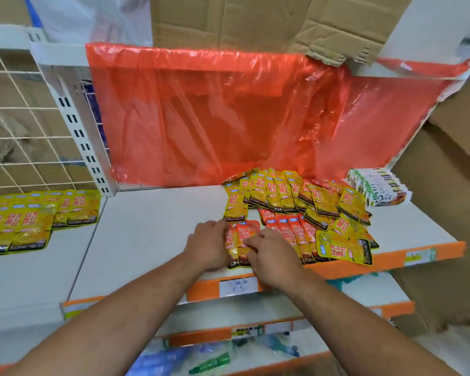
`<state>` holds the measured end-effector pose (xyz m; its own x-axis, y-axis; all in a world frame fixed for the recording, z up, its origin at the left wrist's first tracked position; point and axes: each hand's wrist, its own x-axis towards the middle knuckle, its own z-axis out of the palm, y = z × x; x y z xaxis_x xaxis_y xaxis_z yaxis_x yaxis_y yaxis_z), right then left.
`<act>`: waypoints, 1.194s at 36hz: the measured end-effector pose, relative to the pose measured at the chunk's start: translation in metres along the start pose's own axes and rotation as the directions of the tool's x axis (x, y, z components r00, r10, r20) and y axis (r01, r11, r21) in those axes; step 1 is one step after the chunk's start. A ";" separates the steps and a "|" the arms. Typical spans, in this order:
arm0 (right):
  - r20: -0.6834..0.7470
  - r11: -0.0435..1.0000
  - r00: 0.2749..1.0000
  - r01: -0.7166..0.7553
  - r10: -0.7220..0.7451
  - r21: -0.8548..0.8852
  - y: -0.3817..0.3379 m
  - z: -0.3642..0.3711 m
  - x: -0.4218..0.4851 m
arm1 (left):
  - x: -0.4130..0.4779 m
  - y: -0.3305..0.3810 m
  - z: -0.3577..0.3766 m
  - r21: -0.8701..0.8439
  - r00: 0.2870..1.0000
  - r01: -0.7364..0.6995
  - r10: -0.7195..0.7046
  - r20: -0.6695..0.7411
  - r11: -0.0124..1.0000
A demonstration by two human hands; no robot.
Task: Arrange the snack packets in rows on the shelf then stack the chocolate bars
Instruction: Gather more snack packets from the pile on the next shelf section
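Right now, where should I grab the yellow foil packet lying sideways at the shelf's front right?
On the yellow foil packet, pinch the near long edge, coming from the front. It lies flat atop the red foil packets, that edge at the orange shelf strip, so fingers probably slip under easily.

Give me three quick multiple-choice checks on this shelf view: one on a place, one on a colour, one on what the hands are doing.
1. Where are the chocolate bars?
A. Back right of the shelf
B. On the left shelf section
C. On a lower shelf

2. What colour is the plastic sheet behind the shelf?
A. Blue
B. Red-orange
C. Green

3. What are the left hand and right hand doing?
A. Hanging idle
B. Lifting chocolate bars
C. Gripping red packets near the front edge

Answers: 1 A, they lie beside the packet pile; 2 B, it hangs red-orange; 3 C, fingers curl on the packets.
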<state>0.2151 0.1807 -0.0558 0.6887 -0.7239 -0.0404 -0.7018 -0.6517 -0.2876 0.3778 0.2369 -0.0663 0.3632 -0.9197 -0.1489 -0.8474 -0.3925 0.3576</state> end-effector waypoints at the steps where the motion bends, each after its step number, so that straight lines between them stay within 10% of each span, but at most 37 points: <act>1: -0.001 0.999 1.000 -0.001 0.001 0.048 -0.003 0.001 0.000 | -0.001 -0.002 0.000 -0.005 0.999 0.050 -0.050 0.002 0.999; 10: -0.008 0.957 0.965 -0.259 0.263 0.129 -0.029 0.005 0.006 | -0.015 -0.005 0.018 -0.166 0.920 0.338 -0.363 -0.148 0.926; 31: 0.014 0.896 0.934 -0.346 0.356 0.280 -0.011 0.017 0.015 | -0.016 -0.003 0.010 -0.593 0.877 0.358 -0.477 -0.051 0.721; 43: -0.048 0.918 0.942 -0.310 0.331 0.246 -0.012 0.022 0.010 | -0.014 -0.004 0.012 -0.541 0.897 0.357 -0.440 -0.027 0.761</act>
<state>0.2343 0.1859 -0.0742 0.4077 -0.9090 -0.0872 -0.8132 -0.3180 -0.4875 0.3710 0.2514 -0.0765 0.7095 -0.6525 -0.2664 -0.3059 -0.6256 0.7176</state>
